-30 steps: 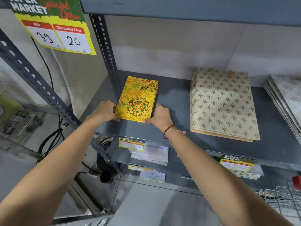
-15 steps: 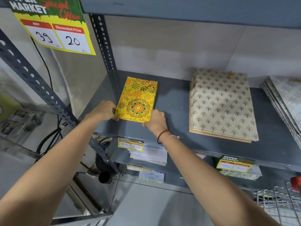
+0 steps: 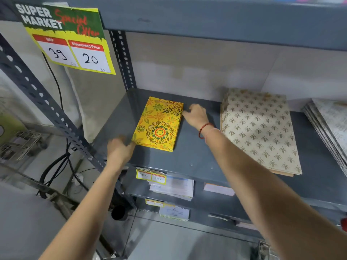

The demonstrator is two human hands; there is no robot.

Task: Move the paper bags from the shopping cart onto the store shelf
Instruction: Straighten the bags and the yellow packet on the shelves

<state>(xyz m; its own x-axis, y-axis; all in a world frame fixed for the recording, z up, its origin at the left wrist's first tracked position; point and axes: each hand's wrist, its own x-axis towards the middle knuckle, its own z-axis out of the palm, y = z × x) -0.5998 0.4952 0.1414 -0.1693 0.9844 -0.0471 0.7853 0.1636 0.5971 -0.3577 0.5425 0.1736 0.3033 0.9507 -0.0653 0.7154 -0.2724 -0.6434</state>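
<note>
Lay flat at the centre of the frame on the grey store shelf (image 3: 197, 158): a yellow paper bag (image 3: 158, 124) printed with flowers and a mandala, set toward the shelf's left end. Touched at its lower left corner by the left hand (image 3: 120, 150), blurred, fingers spread loosely and closed on nothing. Touched or nearly touched along its upper right edge by the right hand (image 3: 195, 115), fingertips smeared by motion, so contact hard to confirm; grip released, nothing pinched. Worn on the right wrist: a red thread band (image 3: 203, 130). Stacked well apart to the right: beige patterned bags (image 3: 261, 128), flat, lower edge showing plain brown paper. Cut off at the right edge of the frame: a pile of grey printed sheets (image 3: 330, 126), pattern unreadable. Hung at the upper left: a price sign (image 3: 75, 44) reading 39 and 20. Stuck on the shelf's front lip below: a small yellow price tag (image 3: 151, 177), figures too blurred to read. Glimpsed on the lower shelves: papers (image 3: 174, 188), partly hidden by the shelf above. Shopping cart outside the frame or not identifiable.
</note>
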